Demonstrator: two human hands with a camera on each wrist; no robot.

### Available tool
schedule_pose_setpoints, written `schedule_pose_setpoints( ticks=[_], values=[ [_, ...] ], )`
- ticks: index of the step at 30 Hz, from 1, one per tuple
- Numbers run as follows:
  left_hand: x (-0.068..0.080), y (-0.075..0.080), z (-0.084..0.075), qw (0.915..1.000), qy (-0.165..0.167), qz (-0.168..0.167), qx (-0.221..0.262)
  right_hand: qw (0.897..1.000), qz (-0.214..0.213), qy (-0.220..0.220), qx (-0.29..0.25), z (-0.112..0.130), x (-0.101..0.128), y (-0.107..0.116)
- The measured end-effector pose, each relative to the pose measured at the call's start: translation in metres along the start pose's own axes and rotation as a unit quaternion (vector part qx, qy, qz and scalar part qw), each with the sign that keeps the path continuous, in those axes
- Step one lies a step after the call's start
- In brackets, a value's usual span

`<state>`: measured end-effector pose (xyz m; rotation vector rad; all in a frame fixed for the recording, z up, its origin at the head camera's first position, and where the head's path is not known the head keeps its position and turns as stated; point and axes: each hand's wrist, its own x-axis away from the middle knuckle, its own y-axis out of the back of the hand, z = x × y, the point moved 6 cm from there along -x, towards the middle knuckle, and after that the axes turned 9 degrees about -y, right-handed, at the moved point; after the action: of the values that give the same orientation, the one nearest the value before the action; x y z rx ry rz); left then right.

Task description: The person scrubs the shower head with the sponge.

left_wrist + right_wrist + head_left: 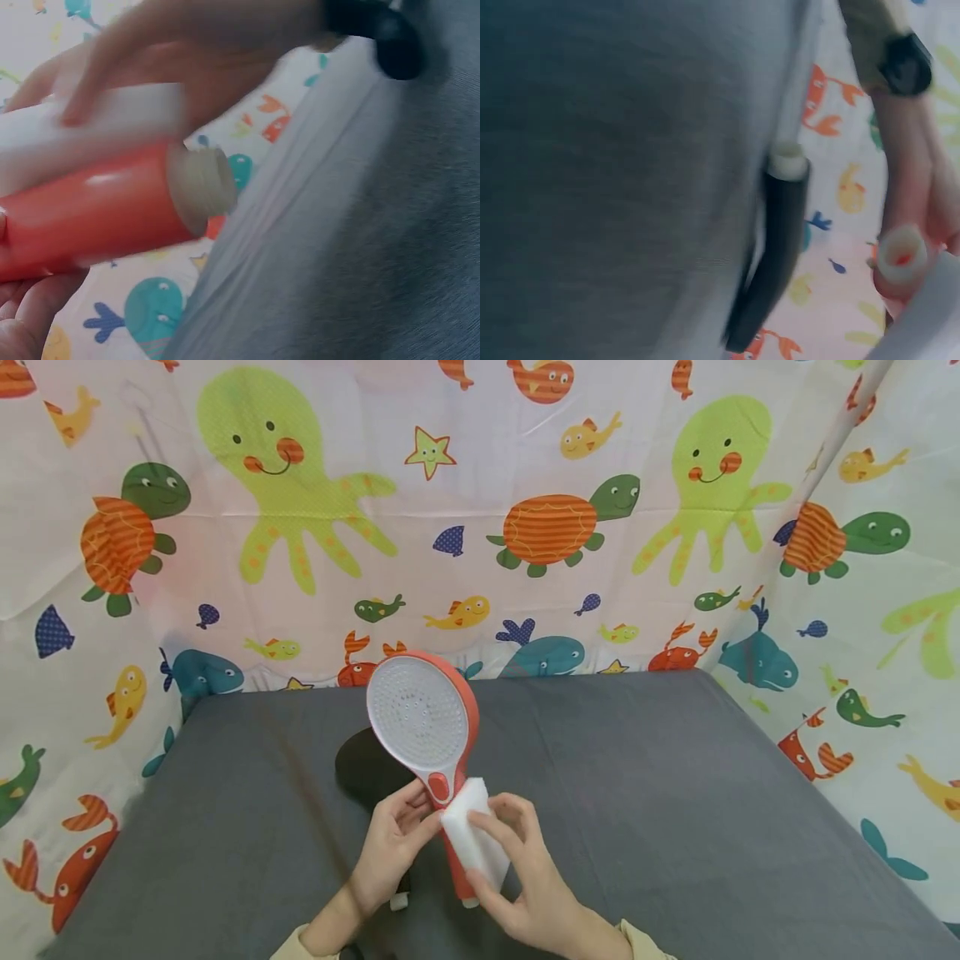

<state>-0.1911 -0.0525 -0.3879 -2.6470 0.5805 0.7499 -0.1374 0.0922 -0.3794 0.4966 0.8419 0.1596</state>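
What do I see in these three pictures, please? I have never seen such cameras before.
There is no robot here, only a person's two bare hands. The wide picture comes from a camera on the head, looking forward and down. The two others come from cameras on the left and right wrists. The left hand holds a red and white shower head; the right hand holds a white sponge at its handle. On the grey table lies what looks like a dark shower head, partly hidden. A curtain with sea animals hangs behind.
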Motion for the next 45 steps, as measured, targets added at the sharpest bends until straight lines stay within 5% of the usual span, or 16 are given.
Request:
schedule_pose_setpoints(
  ticks=[5, 10, 15, 26, 32, 40, 45],
  values=[
    [-0.005, 0.007, -0.005, 0.9995, -0.024, 0.0, 0.019, 0.998, 0.06, 0.019, 0.011, 0.006, 0.011, -0.001],
    [-0.001, -0.001, -0.001, 0.9993, -0.014, 0.017, 0.032, 1.0, -0.004, 0.02, 0.001, 0.024, -0.016, 0.014],
    [0.003, -0.009, 0.0, 0.9992, -0.01, 0.024, 0.029, 0.998, -0.051, 0.017, -0.012, 0.013, -0.026, 0.013],
    [-0.001, 0.002, 0.002, 0.997, 0.032, -0.056, 0.044, 0.995, 0.057, 0.073, 0.02, 0.009, 0.001, -0.005],
    [-0.001, 0.002, 0.002, 0.9982, 0.022, -0.043, 0.036, 0.993, 0.06, 0.099, -0.016, 0.021, -0.001, 0.0],
    [0.004, -0.01, 0.004, 0.9992, 0.021, 0.012, 0.033, 0.998, -0.062, 0.021, -0.022, 0.006, -0.024, 0.01],
    [0.005, -0.015, 0.004, 0.9994, 0.013, 0.03, 0.012, 0.998, -0.052, -0.021, -0.03, -0.007, -0.031, 0.011]
  ],
)
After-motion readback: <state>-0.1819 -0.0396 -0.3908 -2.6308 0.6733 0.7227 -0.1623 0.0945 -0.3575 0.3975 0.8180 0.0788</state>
